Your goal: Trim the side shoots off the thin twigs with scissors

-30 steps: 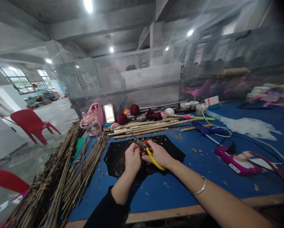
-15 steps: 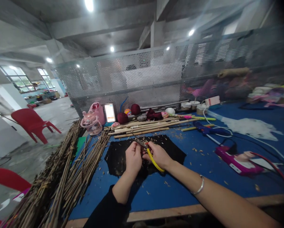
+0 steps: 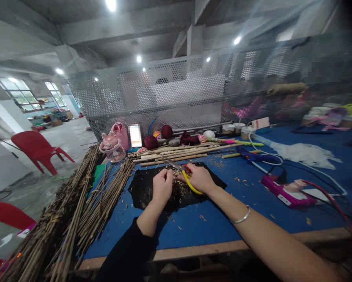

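My right hand (image 3: 198, 178) is wrapped round a pair of yellow-handled shears (image 3: 190, 185), whose grey blades point up and left, past my left fingers. My left hand (image 3: 162, 186) is closed in a pinch just left of the blades; what it pinches, if anything, is hidden by the fingers. Both hands are over a black cloth (image 3: 140, 188) strewn with small plant scraps (image 3: 178, 187), which are heaped between the hands.
Bundles of thin dry stalks (image 3: 108, 199) lie at the left. Pale sticks (image 3: 176, 152) and dark red yarn balls (image 3: 166, 131) are behind the cloth. A purple power strip (image 3: 284, 192), cables and a plastic bag (image 3: 308, 154) lie right on the blue table (image 3: 223, 227).
My hands have moved slightly apart, the right one with the shears shifting rightward from the left. More of the scraps between them shows. The view has shifted a little.
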`<state>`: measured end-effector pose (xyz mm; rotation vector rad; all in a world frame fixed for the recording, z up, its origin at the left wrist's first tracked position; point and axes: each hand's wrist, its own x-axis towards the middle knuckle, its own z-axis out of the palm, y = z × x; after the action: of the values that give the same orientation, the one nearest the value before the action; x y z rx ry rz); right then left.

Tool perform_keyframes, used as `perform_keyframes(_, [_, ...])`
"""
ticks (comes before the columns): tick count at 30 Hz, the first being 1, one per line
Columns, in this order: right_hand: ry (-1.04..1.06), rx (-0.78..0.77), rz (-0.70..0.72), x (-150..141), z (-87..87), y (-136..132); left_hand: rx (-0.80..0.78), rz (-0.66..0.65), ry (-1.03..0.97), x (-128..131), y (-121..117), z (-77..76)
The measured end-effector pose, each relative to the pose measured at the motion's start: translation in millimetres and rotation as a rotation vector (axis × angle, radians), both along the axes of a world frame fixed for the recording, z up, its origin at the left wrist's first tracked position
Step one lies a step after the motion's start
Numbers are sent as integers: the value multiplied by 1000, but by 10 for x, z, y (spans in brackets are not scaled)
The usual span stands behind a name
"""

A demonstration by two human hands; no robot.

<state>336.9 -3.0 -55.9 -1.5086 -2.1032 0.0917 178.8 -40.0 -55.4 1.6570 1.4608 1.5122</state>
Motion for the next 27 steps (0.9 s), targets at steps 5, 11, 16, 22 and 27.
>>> perform_keyframes(5, [296, 33, -175, 285, -78, 296, 68, 131, 90, -122, 80, -20])
perform_keyframes(11, [369, -44, -239, 400, -249, 538, 189, 307, 162, -166, 153, -153])
perform_keyframes(16, [295, -77, -247, 305, -276, 498, 58, 341, 492, -363, 213, -6])
perform_keyframes(22, [161, -122, -219, 266, -251, 456, -492, 300, 981, -1192, 299, 436])
perform_keyframes(27, [91, -147, -257, 265, -247, 453, -759, 309, 1020, -1779, 159, 413])
